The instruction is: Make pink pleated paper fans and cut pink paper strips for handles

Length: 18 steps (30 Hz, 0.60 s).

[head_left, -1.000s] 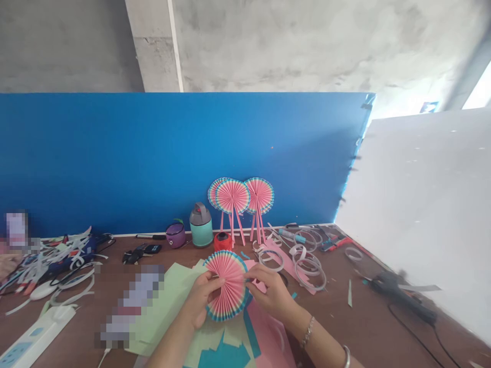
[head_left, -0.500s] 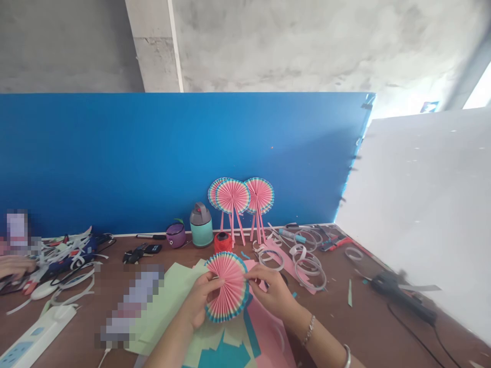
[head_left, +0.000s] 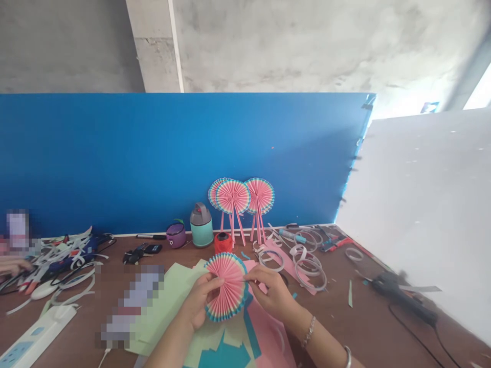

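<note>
Since the pleated paper fan [head_left: 232,289] has barely shifted, the work seems at a steady hold: the left hand [head_left: 200,297] has its grip clamped on it above green paper sheets [head_left: 169,306], and the right hand [head_left: 271,290] apparently pinches its right rim. Similar fans [head_left: 232,194] stand on the brown surface [head_left: 333,332] before a blue partition [head_left: 153,153].

Sheets of paper [head_left: 161,306] lie beneath the held fan [head_left: 233,294] — a lidded jar [head_left: 201,230] stands behind it to the left, three standing fans [head_left: 232,196] behind it, a power strip [head_left: 40,332] well left, a glue gun [head_left: 406,297] well right.
</note>
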Available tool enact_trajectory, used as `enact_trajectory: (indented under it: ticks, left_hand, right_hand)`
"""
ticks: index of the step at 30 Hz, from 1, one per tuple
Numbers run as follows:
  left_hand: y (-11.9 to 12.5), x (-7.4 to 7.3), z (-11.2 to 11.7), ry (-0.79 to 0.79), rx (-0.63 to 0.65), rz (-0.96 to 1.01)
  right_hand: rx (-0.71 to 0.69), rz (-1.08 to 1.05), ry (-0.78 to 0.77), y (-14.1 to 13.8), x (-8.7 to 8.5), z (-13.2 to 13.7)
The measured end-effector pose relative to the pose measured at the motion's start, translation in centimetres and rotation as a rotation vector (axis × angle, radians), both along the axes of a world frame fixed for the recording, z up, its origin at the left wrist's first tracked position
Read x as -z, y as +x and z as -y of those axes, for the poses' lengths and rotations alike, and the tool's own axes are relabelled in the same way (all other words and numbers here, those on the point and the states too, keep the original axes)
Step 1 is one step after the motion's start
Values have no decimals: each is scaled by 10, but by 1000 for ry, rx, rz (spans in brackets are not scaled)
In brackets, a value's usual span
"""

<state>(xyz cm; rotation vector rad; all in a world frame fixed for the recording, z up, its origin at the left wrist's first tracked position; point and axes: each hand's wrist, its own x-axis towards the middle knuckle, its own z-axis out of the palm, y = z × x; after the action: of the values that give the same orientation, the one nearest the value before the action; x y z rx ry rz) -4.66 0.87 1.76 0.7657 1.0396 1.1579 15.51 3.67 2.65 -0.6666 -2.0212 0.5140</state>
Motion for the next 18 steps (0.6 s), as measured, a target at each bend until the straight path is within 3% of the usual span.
enact_trajectory:
  ticks: [18]
  left_hand:
    - [1, 2, -2, -9, -23, 1]
  right_hand:
    - [17, 32, -17, -1, -2, 3]
